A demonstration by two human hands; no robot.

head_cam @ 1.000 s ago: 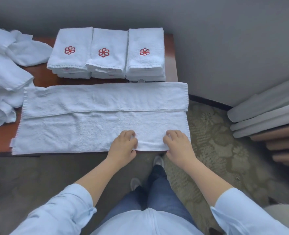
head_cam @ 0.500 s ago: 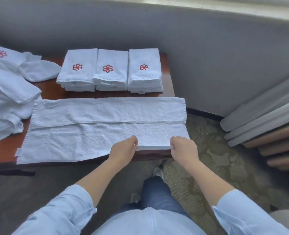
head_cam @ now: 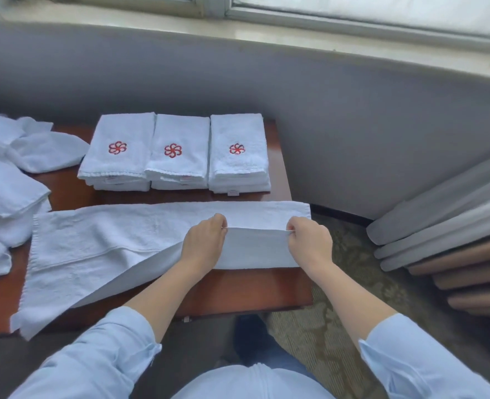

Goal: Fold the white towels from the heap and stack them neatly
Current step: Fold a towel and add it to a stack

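Where the towel point(head_cam: 108, 234) lies, brown table point(head_cam: 238, 289), grey wall point(head_cam: 353, 125), perhaps patterned carpet point(head_cam: 338, 326).

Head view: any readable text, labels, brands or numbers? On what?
No legible words or numbers anywhere.
No letters, only red embroidered flower emblems on the left stack of folded white towels, middle stack and right stack.
Too small to read: small sewn tags on the stacks' front edges.
No marking visible on the spread white terry towel pinched by the left hand and right hand.

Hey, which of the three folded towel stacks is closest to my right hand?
The rightmost stack; the middle stack and left stack lie farther from your right hand.
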